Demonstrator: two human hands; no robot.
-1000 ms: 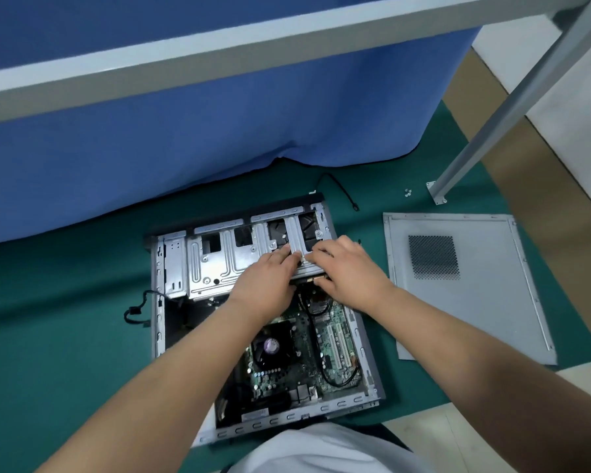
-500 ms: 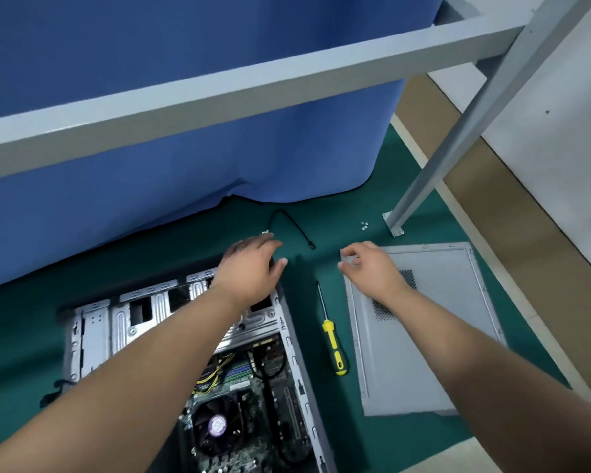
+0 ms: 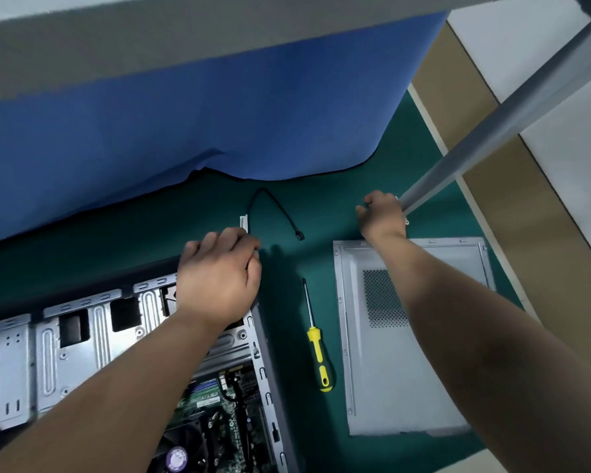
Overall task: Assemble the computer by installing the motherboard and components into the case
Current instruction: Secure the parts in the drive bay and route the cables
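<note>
Steel chassis of one case [image 3: 127, 339] lies open on its side on the green tabletop [image 3: 82, 240], lower left of the view. One motherboard [image 3: 219, 414] sits inside it already, with one cooler fan [image 3: 176, 455] and cabling visible over it; whether it is screwed down cannot be told. One drive cage [image 3: 93, 339] is in place across the upper bay.

Outstanding, by judgement: the side panel [image 3: 389, 370] is off, lying flat to the right of the case, so closing remains, and any fastening before that.

Count of loose items: one side panel, one yellow-handled screwdriver [image 3: 316, 339] lying between case and panel, one black cable [image 3: 277, 209] beyond the case, one small pale strip [image 3: 244, 222] beside the cable's near end.

Left hand [image 3: 219, 278] rests over the case's far right corner, fingers curled; whether the grip has anything in it cannot be told. Right hand [image 3: 382, 216] reaches past the panel to the foot of the frame leg [image 3: 492, 131], fingertips bunched as if picking something small; what, if anything, is hidden.
</note>
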